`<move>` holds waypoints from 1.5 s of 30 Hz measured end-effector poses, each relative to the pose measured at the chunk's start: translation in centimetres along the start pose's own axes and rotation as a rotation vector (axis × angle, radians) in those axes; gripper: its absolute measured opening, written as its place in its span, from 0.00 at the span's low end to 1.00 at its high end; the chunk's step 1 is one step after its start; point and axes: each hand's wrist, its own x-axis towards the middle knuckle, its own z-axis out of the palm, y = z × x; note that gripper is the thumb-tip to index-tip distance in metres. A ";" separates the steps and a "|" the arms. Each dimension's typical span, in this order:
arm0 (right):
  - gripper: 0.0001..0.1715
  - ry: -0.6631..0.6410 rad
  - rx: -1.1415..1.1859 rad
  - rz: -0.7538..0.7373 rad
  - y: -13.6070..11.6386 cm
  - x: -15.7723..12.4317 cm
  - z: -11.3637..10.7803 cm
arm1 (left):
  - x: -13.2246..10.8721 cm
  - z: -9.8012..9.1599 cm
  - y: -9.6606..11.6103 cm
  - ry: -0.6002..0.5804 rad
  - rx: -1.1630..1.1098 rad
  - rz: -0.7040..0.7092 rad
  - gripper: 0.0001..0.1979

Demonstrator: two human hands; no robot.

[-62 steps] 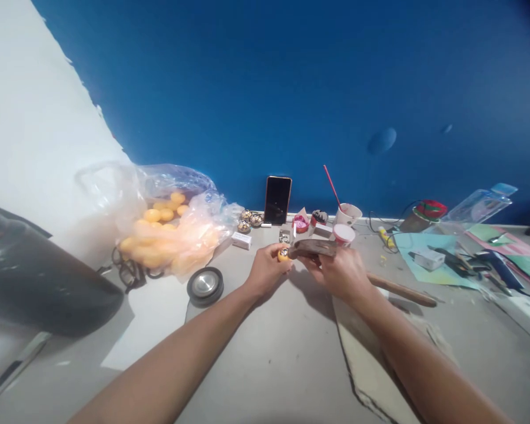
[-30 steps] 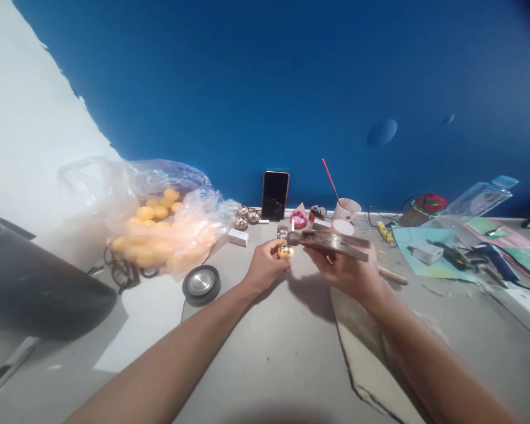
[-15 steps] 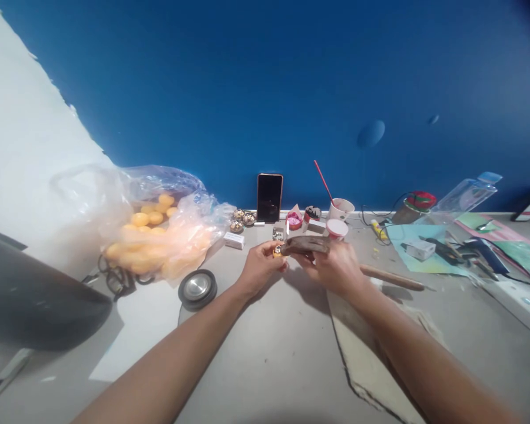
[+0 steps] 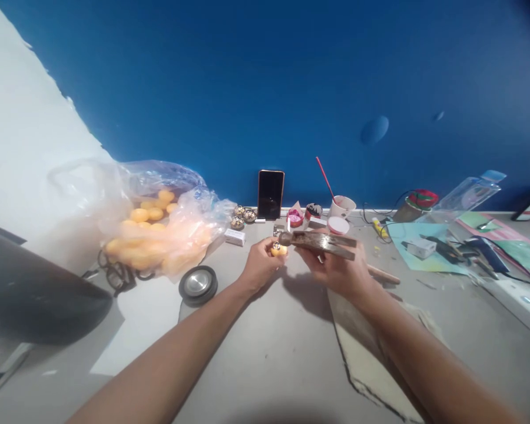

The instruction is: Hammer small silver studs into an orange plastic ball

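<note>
My left hand (image 4: 262, 264) pinches an orange ball (image 4: 279, 250) between its fingertips. Small dark and shiny bits show on top of the ball. My right hand (image 4: 342, 268) is closed round a hammer (image 4: 322, 242). The rounded end of the hammer head lies just above and beside the ball; whether the two touch I cannot tell. Behind my right wrist the wooden handle sticks out to the right. A small clear box (image 4: 277, 232) sits just beyond my left fingers, partly hidden.
A plastic bag (image 4: 194, 218) of orange balls lies at the left. Several studded balls (image 4: 238, 222) sit near a propped phone (image 4: 271, 194). A paper cup (image 4: 342, 206) holds a red stick. A dark round lid (image 4: 198, 284) is left of my forearm; a board (image 4: 366, 359) lies under my right arm.
The hammer has turned in my right hand: its head now shows flat and longer to the right, and less handle sticks out. More of the orange ball is visible in my left fingers.
</note>
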 end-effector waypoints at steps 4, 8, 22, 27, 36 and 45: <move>0.12 -0.060 -0.005 -0.039 -0.2 0.2 -0.1 | -0.1 0.2 0.1 -0.011 0.006 0.013 0.18; 0.14 0.028 -0.016 -0.009 -0.3 0.3 -0.4 | -0.2 0.3 0.0 -0.008 0.048 0.034 0.17; 0.14 -0.172 0.093 0.020 -0.5 -0.1 -0.2 | -0.1 0.1 -0.5 -0.020 0.080 0.072 0.16; 0.18 -0.080 -0.017 0.147 1.6 -0.3 0.3 | 0.2 -0.2 -0.9 0.016 0.033 0.040 0.20; 0.13 -0.695 -0.209 0.333 4.6 -0.6 2.2 | 0.6 -0.3 -1.2 0.035 -0.068 -0.029 0.22; 0.12 -0.528 0.104 0.240 5.2 -1.2 2.6 | 0.4 0.0 -1.0 0.047 -0.231 -0.036 0.16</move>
